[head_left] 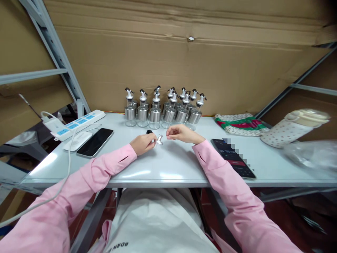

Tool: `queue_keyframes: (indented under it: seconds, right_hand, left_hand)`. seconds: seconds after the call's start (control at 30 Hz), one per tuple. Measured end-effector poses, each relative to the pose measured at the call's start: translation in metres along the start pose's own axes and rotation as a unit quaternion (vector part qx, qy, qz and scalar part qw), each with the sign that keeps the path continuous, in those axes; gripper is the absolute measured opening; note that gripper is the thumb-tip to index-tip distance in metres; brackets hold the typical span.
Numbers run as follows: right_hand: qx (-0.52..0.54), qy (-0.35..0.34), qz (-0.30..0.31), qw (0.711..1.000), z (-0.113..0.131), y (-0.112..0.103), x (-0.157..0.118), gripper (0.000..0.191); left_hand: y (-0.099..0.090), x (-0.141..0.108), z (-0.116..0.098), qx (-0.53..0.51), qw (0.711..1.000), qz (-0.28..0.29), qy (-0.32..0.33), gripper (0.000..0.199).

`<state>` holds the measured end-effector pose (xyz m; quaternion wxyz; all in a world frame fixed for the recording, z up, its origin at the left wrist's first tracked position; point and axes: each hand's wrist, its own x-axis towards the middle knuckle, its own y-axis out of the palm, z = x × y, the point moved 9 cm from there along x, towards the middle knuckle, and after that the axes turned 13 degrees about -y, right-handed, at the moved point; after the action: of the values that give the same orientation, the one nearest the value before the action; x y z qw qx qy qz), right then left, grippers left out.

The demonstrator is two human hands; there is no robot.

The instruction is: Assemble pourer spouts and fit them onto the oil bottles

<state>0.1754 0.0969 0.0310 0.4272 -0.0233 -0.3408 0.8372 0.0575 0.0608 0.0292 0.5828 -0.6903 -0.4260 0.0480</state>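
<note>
The left hand [143,143] rests on the table [168,168] with its fingers pinched around a small metal pourer cap [159,140], a silver piece with a flared base; a dark rounded tip [149,132] shows just above the knuckles, touching or just behind the hand, and whether it belongs to the cap is too small to tell. The right hand [181,133] lies just beside the cap on the other side, fingers curled loosely inward, its fingertips near the cap but not clearly touching it; it grips nothing that can be seen. Both forearms wear pink sleeves [110,165] and lie flat on the pale table.

Behind the hands, against the cardboard wall [184,63], stands a tight cluster of glass dispenser bottles [163,109] with steel collars and white and black spouts, all upright, set in roughly two rows.

To the left of the left arm a black phone [95,142] lies face up, touching or just beside a flat white pad [77,140]. Behind them sits a white power strip [76,124] with blue sockets and a white cable [68,158] running off the table's front edge.

To the right of the right arm a second dark phone [234,158] lies with its screen lit. Farther right are a folded red, green and white cloth [238,124], a cream dotted flask [292,128] on its side, and a blurred clear plastic bag [310,154] at the table's edge.
</note>
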Motion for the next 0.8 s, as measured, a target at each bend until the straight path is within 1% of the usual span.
queue_keyframes:
  seconds: [0.2,0.3,0.43,0.6,0.8]
  right_hand:
    - [0.100,0.005,-0.013,0.995,0.007,0.008,0.001,0.028]
    - [0.108,0.003,-0.033,0.994,0.013,0.007,0.002,0.024]
    - [0.129,-0.007,-0.075,0.989,0.017,0.005,0.004,0.023]
    - [0.163,0.000,-0.078,0.983,0.013,0.010,0.006,0.027]
    - [0.162,-0.005,-0.101,0.981,0.012,0.007,0.005,0.028]
  left_hand:
    - [0.001,-0.001,0.003,-0.001,1.000,0.003,-0.005,0.012]
    - [0.001,0.000,0.003,0.001,1.000,0.012,-0.011,0.011]
    - [0.002,0.000,0.002,0.004,1.000,0.022,-0.013,0.011]
    - [0.003,0.001,0.003,0.011,1.000,0.022,-0.016,0.010]
    - [0.002,0.001,0.006,0.006,0.999,0.018,-0.028,0.010]
